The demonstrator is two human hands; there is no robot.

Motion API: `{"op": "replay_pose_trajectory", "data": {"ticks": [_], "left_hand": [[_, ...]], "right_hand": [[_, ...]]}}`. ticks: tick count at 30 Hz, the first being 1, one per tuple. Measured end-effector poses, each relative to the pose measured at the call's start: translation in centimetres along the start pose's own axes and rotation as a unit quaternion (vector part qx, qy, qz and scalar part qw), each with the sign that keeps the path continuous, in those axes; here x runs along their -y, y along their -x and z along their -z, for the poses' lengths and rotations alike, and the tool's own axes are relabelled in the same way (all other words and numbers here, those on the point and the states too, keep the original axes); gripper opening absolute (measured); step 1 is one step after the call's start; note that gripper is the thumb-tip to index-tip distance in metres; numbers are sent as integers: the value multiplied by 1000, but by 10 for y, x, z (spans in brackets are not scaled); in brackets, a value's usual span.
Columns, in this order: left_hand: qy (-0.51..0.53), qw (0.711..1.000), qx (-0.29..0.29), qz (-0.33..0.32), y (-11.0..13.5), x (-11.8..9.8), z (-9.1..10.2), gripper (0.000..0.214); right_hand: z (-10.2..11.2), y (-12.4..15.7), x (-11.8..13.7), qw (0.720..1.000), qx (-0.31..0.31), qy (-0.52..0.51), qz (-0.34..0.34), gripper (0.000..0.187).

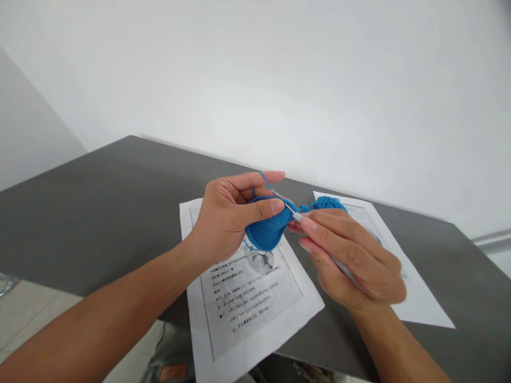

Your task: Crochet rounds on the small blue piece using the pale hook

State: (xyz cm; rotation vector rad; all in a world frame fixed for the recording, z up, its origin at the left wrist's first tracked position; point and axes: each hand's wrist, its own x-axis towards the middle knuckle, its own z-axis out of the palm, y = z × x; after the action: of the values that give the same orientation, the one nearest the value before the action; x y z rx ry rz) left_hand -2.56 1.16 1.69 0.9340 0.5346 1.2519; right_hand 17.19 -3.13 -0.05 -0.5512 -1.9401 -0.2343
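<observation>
My left hand (227, 215) pinches a round blue crocheted piece (266, 231) between thumb and fingers, with blue yarn looped over the stretched index finger. My right hand (351, 260) is closed on a thin pale crochet hook (297, 216), whose tip points into the top edge of the blue piece. A ball of blue yarn (329, 203) lies just behind my right hand, joined to the work by a strand. Both hands hover above the printed sheets.
Two white printed sheets lie on the dark grey table (99, 213): one (247, 308) under the hands, hanging over the near edge, another (415, 298) to the right. A white wall stands behind. Floor shows at lower left.
</observation>
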Motion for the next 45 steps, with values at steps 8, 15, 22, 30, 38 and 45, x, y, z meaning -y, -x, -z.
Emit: {"op": "replay_pose_trajectory", "data": {"ticks": [8, 15, 22, 30, 38, 45], "left_hand": [[-38, 999, 0, 7, -3, -4, 2, 38], [-77, 997, -5, 2, -5, -7, 5, 33], [-257, 965, -41, -27, -7, -13, 5, 35], [-342, 935, 4, -97, -10, -11, 14, 11], [-325, 942, 28, -78, -12, -15, 16, 13], [-284, 954, -7, -92, -7, -6, 9, 23]], "right_hand": [[12, -4, 1, 995, 72, 63, 18, 50], [25, -2, -1, 986, 123, 88, 66, 46], [37, -11, 6, 948, 230, 174, 131, 31], [38, -13, 3, 962, 218, 127, 107, 35], [24, -5, -5, 975, 26, -112, -188, 31], [-18, 10, -16, 791, -125, -433, -414, 12]]}}
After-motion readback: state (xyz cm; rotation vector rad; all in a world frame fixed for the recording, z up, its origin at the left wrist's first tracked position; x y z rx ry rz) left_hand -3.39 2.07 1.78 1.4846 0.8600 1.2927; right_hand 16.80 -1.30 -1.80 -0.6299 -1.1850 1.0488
